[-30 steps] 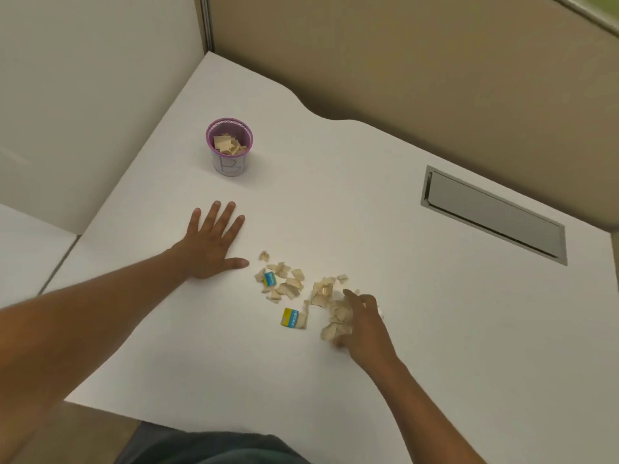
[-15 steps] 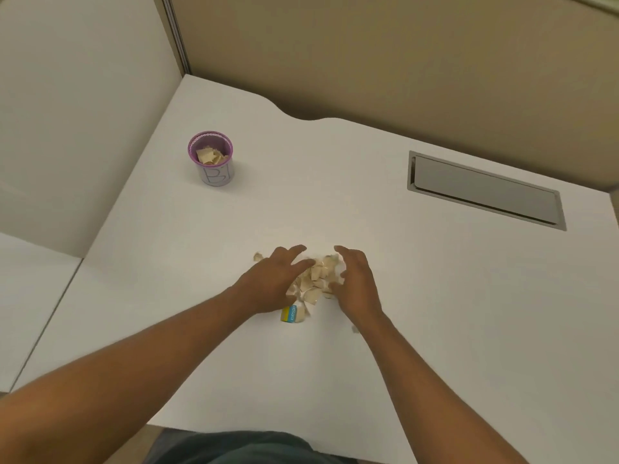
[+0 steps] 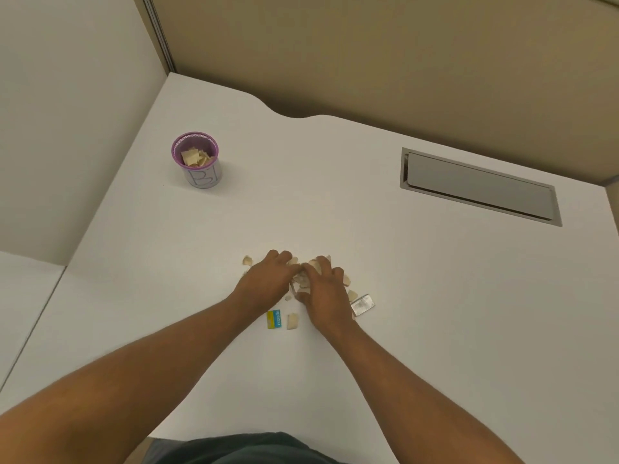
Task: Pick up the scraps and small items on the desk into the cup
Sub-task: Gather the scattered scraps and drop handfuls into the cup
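Scraps pile (image 3: pixel 303 277) near front edge of desk (image 3: pixel 368 229), now squeezed tighter than half second before. Left hand (image 3: pixel 268 279) and right hand (image 3: pixel 326 293) close in from both sides, fingers curled round pile: scoop seems ready. Strays outside hands: four loose scraps, one blue-yellow tag (image 3: pixel 274 319), one silvery packet (image 3: pixel 362 304). One purple cup (image 3: pixel 197 160), part-filled, near far-left corner.
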The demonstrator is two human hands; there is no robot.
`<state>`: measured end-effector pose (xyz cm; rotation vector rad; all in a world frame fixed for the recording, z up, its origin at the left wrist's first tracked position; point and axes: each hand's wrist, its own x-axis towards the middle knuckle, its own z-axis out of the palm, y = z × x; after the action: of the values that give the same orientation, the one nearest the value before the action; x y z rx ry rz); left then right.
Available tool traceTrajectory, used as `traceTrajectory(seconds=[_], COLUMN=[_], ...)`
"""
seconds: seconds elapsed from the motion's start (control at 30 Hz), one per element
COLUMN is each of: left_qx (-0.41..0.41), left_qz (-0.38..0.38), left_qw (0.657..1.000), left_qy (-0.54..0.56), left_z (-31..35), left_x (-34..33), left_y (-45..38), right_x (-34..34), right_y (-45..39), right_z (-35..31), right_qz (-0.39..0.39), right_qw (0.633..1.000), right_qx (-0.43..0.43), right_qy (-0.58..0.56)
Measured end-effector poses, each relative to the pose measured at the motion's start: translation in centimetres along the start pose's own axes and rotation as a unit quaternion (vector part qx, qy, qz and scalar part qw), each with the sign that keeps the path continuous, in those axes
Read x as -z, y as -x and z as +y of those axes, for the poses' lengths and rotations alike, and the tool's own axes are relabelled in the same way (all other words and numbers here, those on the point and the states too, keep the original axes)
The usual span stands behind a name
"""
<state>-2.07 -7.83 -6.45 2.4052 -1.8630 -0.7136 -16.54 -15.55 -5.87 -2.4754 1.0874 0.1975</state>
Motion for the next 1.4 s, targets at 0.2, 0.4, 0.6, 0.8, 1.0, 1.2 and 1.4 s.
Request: traceTrajectory(seconds=[0.2,0.4,0.6,0.8,1.0,1.2,1.4], left_qx=[0.041,0.130,0.202,0.235,0.284,0.323,0.274], left_qz=[0.032,0.121,0.152,0.239,0.297,0.215,0.109], left_qw=[0.998,0.956,0.882,0.830,0.846,0.898,0.955], left_qy=[0.036,0.232,0.397,0.445,0.341,0.209,0.028], left_z=[-1.2,-2.0,-3.2,-6.9,-14.9,-19.1,-19.7], left_x=[-0.6,-0.9,1.6,8.1,17.1,20.1,18.0], left_y=[-0.7,-0.8,-0.3,0.2,-1.8,-5.9,-8.9], right_x=[-0.7,-0.6,-0.4,-0.5,-0.8,-0.8,-0.6], right_y=[0.1,-0.6,-0.7,-0.5,-0.5,-0.4,-0.6], right_z=[0.3,1.0,1.4,1.4,1.4,1.3,1.4], right_qz=[0.036,0.058,0.049,0.060,0.065,0.069,0.059], right_qw=[0.998,0.978,0.975,0.972,0.973,0.974,0.976], right_qx=[-0.004,-0.055,-0.068,-0.065,-0.054,-0.046,-0.046], right_qy=[-0.060,-0.195,-0.205,-0.218,-0.217,-0.212,-0.202])
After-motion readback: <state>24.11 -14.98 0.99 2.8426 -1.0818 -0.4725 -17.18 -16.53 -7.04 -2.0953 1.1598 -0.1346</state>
